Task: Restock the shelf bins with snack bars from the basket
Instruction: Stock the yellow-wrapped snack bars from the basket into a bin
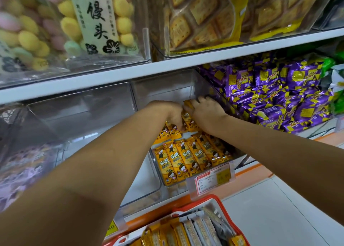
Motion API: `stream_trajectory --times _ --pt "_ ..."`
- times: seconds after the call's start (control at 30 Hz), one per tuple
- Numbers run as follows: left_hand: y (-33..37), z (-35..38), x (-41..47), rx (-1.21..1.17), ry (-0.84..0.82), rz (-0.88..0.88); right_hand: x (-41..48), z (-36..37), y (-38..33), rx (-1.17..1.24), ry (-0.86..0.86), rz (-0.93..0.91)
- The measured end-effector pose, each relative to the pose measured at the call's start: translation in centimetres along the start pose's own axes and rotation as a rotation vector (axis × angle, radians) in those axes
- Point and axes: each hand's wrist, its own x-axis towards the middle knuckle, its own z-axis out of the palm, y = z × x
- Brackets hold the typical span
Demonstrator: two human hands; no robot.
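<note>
Both my arms reach deep into a clear plastic shelf bin [158,173] on the middle shelf. My left hand [170,112] and my right hand [206,110] meet at the back of the bin, fingers curled round a bundle of yellow snack bars [187,115]. A front row of the same yellow bars [188,158] lies side by side in the bin, with another row behind it. Below, a red basket [226,208] holds more yellow and grey-wrapped bars [186,231].
Left of the bin stands an empty clear bin [81,106]. Purple and yellow packets [275,95] fill the bin to the right. The shelf above carries bins of pastel puffs [33,32] and crackers [204,19]. A price tag [214,178] hangs on the shelf edge.
</note>
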Motion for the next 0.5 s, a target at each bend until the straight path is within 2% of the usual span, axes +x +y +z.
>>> stream_trajectory --times 0.13,0.27,0.5 --pt "-0.2 0.3 0.0 0.068 -0.031 -0.008 0.1 0.2 0.1 -0.108 -0.030 -0.033" --pt "0.2 0.6 -0.3 0.200 -0.090 -0.033 0.0 -0.2 -0.2 -0.112 -0.017 -0.022" --pt "0.5 0.5 -1.0 0.300 -0.041 -0.082 -4.4 -1.7 0.9 0.149 0.096 -0.025"
